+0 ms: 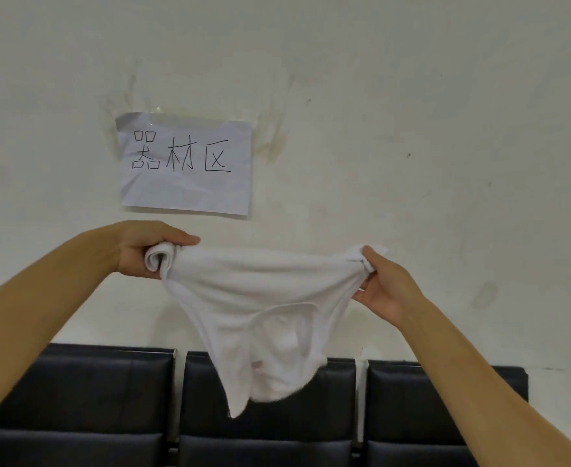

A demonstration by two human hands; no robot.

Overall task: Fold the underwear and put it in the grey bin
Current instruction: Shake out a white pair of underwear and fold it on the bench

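Both forearms reach up from the lower corners, and between them hangs the white underwear (260,318), held up in the air in front of a pale wall (412,112). At one end of the waistband the left hand (142,251) is clenched around a bunched roll of cloth; at the other end the right hand (381,288) pinches the corner between thumb and fingers. Stretched between the two grips, the waistband sags a little, and the rest of the garment droops in loose, uneven folds to a point over a row of black seats (277,416). Taped to the wall above is a paper sign (186,166) with handwritten characters.

No fold looks made yet; this seems to be the spreading-out step. Next, the cloth likely needs to be evened out and doubled over neatly, perhaps laid on a seat. No grey bin is in view, so it will have to be found first.
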